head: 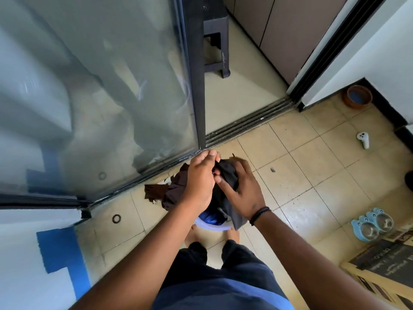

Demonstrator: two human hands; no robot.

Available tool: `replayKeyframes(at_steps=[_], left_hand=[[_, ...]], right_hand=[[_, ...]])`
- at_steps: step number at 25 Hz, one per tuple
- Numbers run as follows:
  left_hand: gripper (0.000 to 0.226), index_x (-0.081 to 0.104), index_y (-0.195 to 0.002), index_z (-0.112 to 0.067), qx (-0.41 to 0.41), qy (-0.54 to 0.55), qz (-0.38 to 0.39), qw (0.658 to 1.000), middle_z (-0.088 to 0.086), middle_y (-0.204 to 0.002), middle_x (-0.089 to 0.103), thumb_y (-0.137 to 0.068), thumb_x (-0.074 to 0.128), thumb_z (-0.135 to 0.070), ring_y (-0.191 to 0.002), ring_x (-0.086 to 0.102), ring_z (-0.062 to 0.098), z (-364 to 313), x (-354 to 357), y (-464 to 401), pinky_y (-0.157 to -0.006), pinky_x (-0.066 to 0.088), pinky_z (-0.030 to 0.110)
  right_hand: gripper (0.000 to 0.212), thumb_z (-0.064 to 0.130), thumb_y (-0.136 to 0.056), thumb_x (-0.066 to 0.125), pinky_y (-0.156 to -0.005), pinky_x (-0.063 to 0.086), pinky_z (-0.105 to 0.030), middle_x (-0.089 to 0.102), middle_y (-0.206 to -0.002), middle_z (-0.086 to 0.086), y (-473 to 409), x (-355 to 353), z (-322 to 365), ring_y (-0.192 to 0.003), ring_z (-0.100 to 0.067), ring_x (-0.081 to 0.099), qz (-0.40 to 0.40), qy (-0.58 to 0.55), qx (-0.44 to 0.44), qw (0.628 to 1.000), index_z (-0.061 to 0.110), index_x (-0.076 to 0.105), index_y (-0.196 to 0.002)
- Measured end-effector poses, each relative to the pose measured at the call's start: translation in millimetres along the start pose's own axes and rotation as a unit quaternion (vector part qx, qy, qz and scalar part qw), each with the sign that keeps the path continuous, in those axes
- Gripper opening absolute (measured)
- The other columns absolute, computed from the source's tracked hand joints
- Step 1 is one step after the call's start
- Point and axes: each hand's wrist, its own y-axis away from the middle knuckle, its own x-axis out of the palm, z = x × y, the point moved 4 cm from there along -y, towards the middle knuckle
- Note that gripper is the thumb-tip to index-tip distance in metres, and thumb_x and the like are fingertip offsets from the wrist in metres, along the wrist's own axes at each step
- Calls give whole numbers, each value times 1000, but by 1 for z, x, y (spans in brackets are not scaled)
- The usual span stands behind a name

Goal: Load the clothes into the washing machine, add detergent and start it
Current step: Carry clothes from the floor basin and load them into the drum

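Dark, limp cloth is what both hands are busy with: the left hand [201, 177] curls its fingers into the brown and black clothes [176, 190], and the right hand [242, 193] pinches a black fold beside it. The bundle hangs over a pale bucket [207, 227] standing on the tiled floor [312, 175], just in front of the person's bare feet and near the sliding glass door [100, 97]. The fabric looks light and floppy, likely to trail and spill, so gathering it from underneath in one bunch seems safer than lifting by an edge. No washing machine is in view.
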Motion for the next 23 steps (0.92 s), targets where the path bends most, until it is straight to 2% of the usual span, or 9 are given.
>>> replayKeyframes(at_steps=[3,5,7,11,13,15,18,20,23], left_hand=[[44,57,-70,-19,13,81,-24,996,-12,-64,54,-109,39,-9,-56,36,9,-7,5,13,-53,28,26],[36,47,-75,-14,5,113,-71,991,-11,-61,55,-109,37,-7,-57,34,12,-5,4,10,-51,29,24],[37,44,-74,-13,9,118,-119,986,-11,-58,54,-109,37,-7,-59,36,14,-6,6,6,-52,31,25],[36,48,-73,-10,101,111,-154,977,-13,-56,56,-109,40,-7,-52,53,2,-37,30,5,-53,45,15],[29,55,-80,-13,126,20,-163,978,-11,-65,62,-108,46,-13,-59,57,4,-42,38,5,-60,48,22],[8,60,-103,-20,139,-101,-142,975,-4,-88,69,-105,54,-25,-76,66,11,-33,37,8,-70,52,30],[65,38,-148,-38,141,-257,-72,953,-6,-131,62,-93,72,-40,-117,62,3,-9,28,31,-95,50,19],[102,20,-156,-50,135,-331,-23,934,-12,-150,48,-78,86,-42,-135,48,1,7,26,48,-109,41,21],[108,13,-157,-53,117,-484,1,867,-9,-159,39,-77,84,-39,-142,43,11,34,26,58,-112,43,38]], right_hand=[[57,77,-84,51,-74,50,-31,67,-102,7,-5,-7,-8,-92,-16,65,38,6,-2,999,28,60,-112],[41,74,-86,54,-60,40,-27,62,-83,5,-14,-11,-10,-81,-23,63,102,76,10,992,33,53,-86],[42,67,-90,56,-57,31,-31,62,-76,-1,-22,-19,-6,-77,-31,62,138,139,0,981,30,43,-73],[40,49,-89,54,-54,29,-28,66,-68,-13,-31,-50,23,-62,-38,58,-8,95,-110,989,12,58,-75],[41,45,-91,55,-56,29,-29,69,-75,-18,-39,-55,26,-70,-41,60,-11,36,-66,997,6,63,-82],[36,38,-95,60,-62,34,-32,71,-90,-21,-52,-49,9,-84,-42,62,44,-3,43,998,2,63,-94],[33,41,-92,66,-76,51,-38,70,-94,-8,-63,-49,-7,-91,-33,66,54,-179,152,971,10,61,-103],[37,41,-89,70,-87,57,-44,72,-101,-8,-66,-41,-15,-96,-29,70,72,-288,236,925,12,61,-110],[43,36,-89,71,-98,54,-53,71,-113,-20,-60,-23,-25,-103,-35,70,228,-339,357,840,6,65,-120]])
